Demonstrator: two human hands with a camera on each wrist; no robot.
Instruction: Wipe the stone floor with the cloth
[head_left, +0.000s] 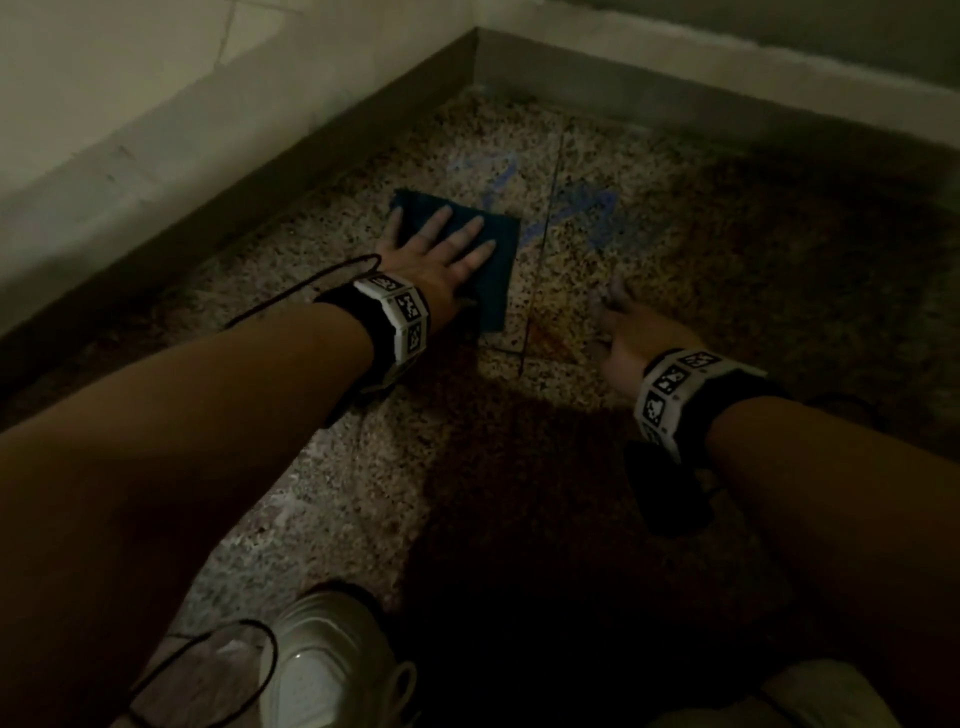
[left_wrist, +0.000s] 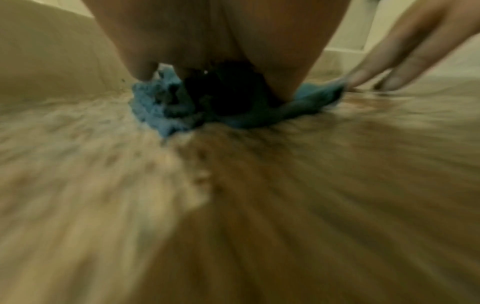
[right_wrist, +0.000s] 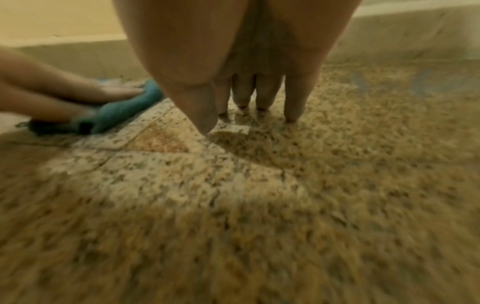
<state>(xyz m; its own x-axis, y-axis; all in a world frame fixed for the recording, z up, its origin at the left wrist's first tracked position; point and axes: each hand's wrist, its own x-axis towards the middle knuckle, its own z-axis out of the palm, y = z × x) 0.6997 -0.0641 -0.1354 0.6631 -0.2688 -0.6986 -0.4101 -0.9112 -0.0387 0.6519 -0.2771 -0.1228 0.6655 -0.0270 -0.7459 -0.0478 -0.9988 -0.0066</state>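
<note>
**While cloth bunches under palm: risk of smearing and lost contact**

With left hand (head_left: 435, 248) pressed flat on teal cloth (head_left: 496, 270), fingers straight and spread, nothing gripped. Cloth lying on stone floor (head_left: 363, 499) near the wall corner, just left of a tile joint (head_left: 540, 249). Right hand (head_left: 631, 332) braced on bare floor right of that joint, fingertips (right_wrist: 292, 117) down, fingers extended, holding nothing, apart from the cloth.

Blue smears (head_left: 597, 213) visible beyond and to the right of cloth, on both sides of the joint; not yet covered.

Risks noted:
- Rumpled near edge of cloth under heel of palm in left wrist view (left_wrist: 155, 111). Likely cause: flat push without a pinch. Possible result: cloth rolling up, hand sliding off onto stone, less wiping face.
- Blue marks possibly spread rather than lifted if dragged across with one soiled face. Wet or dry state of marks: cannot tell, light poor and wrist views blurred.
- Joint line liable to catch pigment or snag cloth edge when crossed.
- Right hand sitting near the likely wipe path; collision or re-soiling if not shifted.
- Skirting (head_left: 322, 150) close by; knuckles liable to strike it on a leftward stroke.
</note>
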